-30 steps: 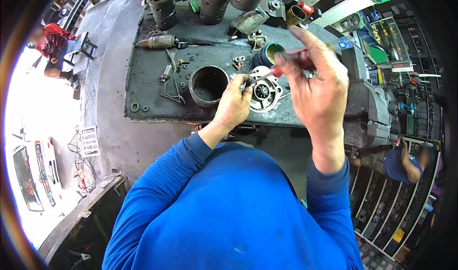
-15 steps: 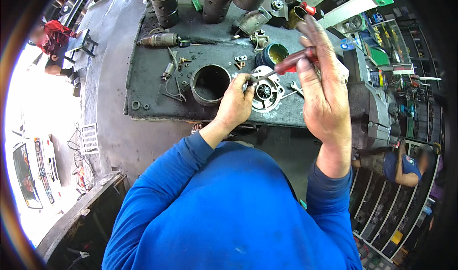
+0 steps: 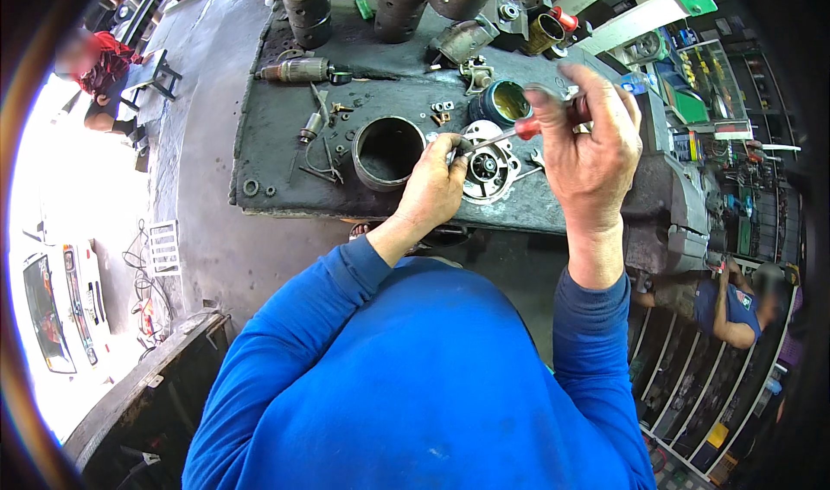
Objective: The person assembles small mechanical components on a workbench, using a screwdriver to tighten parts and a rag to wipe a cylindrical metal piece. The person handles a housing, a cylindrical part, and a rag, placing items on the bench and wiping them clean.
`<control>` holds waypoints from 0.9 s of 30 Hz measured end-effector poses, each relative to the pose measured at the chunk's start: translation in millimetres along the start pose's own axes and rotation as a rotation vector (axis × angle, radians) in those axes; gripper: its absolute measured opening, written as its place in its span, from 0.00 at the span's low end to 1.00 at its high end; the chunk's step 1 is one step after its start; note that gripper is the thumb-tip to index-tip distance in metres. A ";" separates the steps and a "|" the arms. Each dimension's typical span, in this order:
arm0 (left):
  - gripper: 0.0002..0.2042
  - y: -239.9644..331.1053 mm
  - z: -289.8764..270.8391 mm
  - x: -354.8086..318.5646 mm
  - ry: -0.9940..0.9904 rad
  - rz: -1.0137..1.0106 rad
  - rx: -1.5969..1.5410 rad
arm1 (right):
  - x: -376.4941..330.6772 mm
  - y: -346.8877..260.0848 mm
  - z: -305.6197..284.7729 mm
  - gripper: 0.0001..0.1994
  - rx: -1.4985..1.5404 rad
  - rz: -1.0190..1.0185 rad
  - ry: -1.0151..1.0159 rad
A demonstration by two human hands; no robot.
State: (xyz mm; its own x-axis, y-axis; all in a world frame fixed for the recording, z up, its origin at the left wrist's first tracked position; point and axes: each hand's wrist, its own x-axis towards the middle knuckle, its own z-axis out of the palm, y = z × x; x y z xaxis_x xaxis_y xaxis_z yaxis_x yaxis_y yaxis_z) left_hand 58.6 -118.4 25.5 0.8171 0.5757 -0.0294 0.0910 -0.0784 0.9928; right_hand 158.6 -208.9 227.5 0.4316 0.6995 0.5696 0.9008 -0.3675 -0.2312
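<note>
The left hand (image 3: 432,183) is closed in a pinch, thumb and forefinger gripping a small dark part (image 3: 463,147) at the near side of the workbench (image 3: 281,135). The right hand (image 3: 596,148) is loosely curled about the red handle of a screwdriver (image 3: 527,128); its shaft runs to the small dark part. Exact contact at the tip is too small to tell from where I stand.

Surrounding items:
- Round metal housing (image 3: 488,166): flat on the bench, beneath the shaft, which crosses its upper portion.
- Hollow cylinder (image 3: 372,177): upright, just left of the left hand, which overlaps its right edge.
- Teal can (image 3: 484,107): beyond the housing, yellowish contents visible.
- Small nuts (image 3: 442,107): left of the can.
- Wrench (image 3: 536,158): right of the housing, partly obstructed by the right hand.
- Armature (image 3: 298,70): lying at far left.
- Vise (image 3: 661,200): right of the right hand, well apart from the cylinder.
</note>
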 end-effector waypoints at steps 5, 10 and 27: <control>0.12 -4.8 2.1 0.0 0.034 0.079 0.038 | -2.8 -0.3 2.6 0.26 0.919 0.087 -0.138; 0.11 -5.6 2.8 0.3 0.066 0.114 0.071 | -5.7 2.7 -3.0 0.27 0.156 0.118 -0.136; 0.25 1.5 -3.8 -4.0 -0.010 0.090 0.038 | 0.6 -1.0 -7.8 0.23 0.292 0.128 -0.167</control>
State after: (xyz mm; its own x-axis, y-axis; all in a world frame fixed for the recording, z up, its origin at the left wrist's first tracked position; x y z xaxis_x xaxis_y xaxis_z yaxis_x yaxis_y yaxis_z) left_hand 53.3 -117.7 27.6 0.8287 0.5566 0.0588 0.0377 -0.1603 0.9863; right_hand 157.5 -212.8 234.2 0.5221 0.7586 0.3899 0.8039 -0.2849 -0.5221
